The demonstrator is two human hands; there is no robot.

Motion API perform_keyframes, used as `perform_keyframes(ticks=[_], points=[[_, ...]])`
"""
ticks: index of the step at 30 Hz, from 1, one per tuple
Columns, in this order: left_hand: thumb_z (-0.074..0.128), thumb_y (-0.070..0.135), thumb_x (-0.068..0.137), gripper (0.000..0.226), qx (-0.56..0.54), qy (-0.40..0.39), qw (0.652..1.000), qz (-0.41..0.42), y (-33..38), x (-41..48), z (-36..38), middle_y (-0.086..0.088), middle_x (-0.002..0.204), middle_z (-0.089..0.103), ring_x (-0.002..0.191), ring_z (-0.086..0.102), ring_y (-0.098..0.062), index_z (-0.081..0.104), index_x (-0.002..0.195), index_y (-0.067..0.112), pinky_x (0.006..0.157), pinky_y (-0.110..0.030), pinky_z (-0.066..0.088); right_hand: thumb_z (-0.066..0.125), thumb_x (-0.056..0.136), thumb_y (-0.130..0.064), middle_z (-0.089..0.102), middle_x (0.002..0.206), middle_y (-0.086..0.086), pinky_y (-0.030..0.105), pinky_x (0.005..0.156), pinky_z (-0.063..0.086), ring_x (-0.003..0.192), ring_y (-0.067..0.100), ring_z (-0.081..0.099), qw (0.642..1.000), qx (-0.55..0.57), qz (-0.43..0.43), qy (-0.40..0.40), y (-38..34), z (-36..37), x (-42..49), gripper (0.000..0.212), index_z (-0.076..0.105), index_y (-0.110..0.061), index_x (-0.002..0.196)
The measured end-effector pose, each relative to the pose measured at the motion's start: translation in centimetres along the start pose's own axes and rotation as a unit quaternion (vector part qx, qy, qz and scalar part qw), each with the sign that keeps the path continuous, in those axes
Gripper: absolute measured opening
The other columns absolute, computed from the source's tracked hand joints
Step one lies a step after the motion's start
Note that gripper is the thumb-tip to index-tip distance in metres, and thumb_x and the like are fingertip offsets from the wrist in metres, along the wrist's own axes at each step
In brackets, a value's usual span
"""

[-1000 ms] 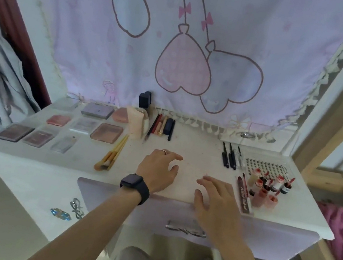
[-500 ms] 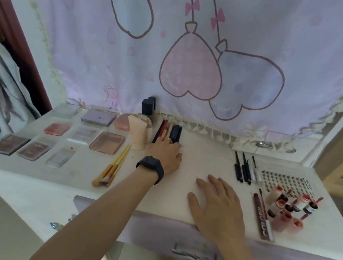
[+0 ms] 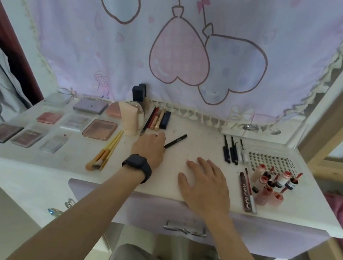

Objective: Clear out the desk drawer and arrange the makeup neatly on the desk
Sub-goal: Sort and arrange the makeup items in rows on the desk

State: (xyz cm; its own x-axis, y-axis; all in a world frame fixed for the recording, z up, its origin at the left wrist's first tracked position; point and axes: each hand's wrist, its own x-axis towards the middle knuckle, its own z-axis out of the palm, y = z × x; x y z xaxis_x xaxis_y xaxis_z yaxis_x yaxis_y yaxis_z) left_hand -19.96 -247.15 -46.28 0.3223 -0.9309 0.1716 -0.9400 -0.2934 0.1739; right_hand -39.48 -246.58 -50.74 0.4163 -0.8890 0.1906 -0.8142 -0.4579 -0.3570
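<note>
My left hand [image 3: 148, 148], with a dark watch on its wrist, grips the near end of a thin black makeup pencil [image 3: 176, 140] that slants up and right over the white desk [image 3: 73, 165]. My right hand [image 3: 206, 181] lies flat on the desktop with fingers spread, holding nothing. The lilac drawer [image 3: 152, 210] below the desk edge is closed. Several palettes [image 3: 100, 129] lie in rows at the left. Brushes [image 3: 105, 150] lie beside them. A row of pencils and lipsticks [image 3: 157, 121] sits at the back.
Black pens [image 3: 231, 150], a lash tray [image 3: 271, 162], small bottles [image 3: 270, 184] and a long tube [image 3: 247, 193] fill the right side. A beige sponge [image 3: 129, 119] and a dark block [image 3: 139, 92] stand at the back. A printed curtain hangs behind. A wooden frame rises at the right.
My left hand went back to the pencil row, then came forward holding a black pencil. My right hand stayed flat on the desk.
</note>
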Motion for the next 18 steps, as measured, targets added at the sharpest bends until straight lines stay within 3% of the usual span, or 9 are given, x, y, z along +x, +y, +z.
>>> perform_keyframes(ticks=[5,9,12,14,16,18], points=[[0.047,0.025,0.104,0.027,-0.115,-0.020,0.993,-0.032,-0.8,-4.4,-0.5,-0.003,0.111,0.054,0.096,0.053,-0.020,0.064,0.123,0.019,0.081,-0.031,0.045,0.037,0.096,-0.063,0.042,0.156,-0.008,0.038,0.123,0.022,0.147,0.015,0.028,0.999,0.037,-0.002,0.015,-0.1,-0.4,-0.2,0.059,0.049,-0.032,0.144],[0.054,0.020,0.101,0.022,-0.241,0.058,0.969,0.011,-0.4,-9.5,-0.9,0.008,0.104,0.049,0.090,0.047,-0.008,0.067,0.119,0.018,0.080,-0.017,0.038,0.050,0.094,-0.063,0.062,0.126,-0.016,0.028,0.101,0.041,0.121,0.007,0.051,0.972,0.214,0.015,0.098,-0.9,-2.1,-1.3,0.048,0.059,-0.030,0.127],[0.059,0.017,0.099,0.018,-0.296,0.110,0.947,0.066,0.2,-12.6,-1.6,0.009,0.104,0.052,0.086,0.052,-0.005,0.070,0.114,0.019,0.077,-0.010,0.042,0.054,0.088,-0.069,0.072,0.090,-0.015,0.021,0.074,0.049,0.082,0.003,0.065,0.902,0.409,0.062,0.125,-1.7,-3.9,-2.9,0.036,0.062,-0.035,0.100],[0.059,0.016,0.098,0.018,-0.302,0.140,0.937,0.104,0.5,-14.0,-2.1,0.009,0.105,0.052,0.083,0.051,-0.003,0.070,0.112,0.018,0.076,-0.004,0.039,0.058,0.092,-0.061,0.070,0.072,-0.005,0.019,0.056,0.046,0.059,0.009,0.059,0.855,0.503,0.069,0.105,-1.7,-4.9,-4.2,0.033,0.067,-0.029,0.086],[0.057,0.016,0.100,0.018,-0.307,0.152,0.930,0.131,1.0,-14.9,-2.4,0.012,0.105,0.053,0.084,0.051,-0.003,0.068,0.114,0.018,0.077,-0.005,0.039,0.063,0.095,-0.050,0.062,0.061,0.000,0.019,0.047,0.040,0.049,0.013,0.048,0.810,0.577,0.079,0.064,-1.6,-5.6,-5.6,0.033,0.070,-0.023,0.077],[0.056,0.019,0.101,0.020,-0.306,0.146,0.929,0.148,1.5,-15.6,-2.7,0.014,0.101,0.056,0.086,0.050,-0.003,0.067,0.117,0.019,0.075,-0.013,0.043,0.071,0.085,-0.047,0.061,0.063,0.004,0.022,0.047,0.040,0.050,0.015,0.046,0.754,0.646,0.118,0.026,-1.5,-6.1,-6.8,0.028,0.074,-0.021,0.077]])
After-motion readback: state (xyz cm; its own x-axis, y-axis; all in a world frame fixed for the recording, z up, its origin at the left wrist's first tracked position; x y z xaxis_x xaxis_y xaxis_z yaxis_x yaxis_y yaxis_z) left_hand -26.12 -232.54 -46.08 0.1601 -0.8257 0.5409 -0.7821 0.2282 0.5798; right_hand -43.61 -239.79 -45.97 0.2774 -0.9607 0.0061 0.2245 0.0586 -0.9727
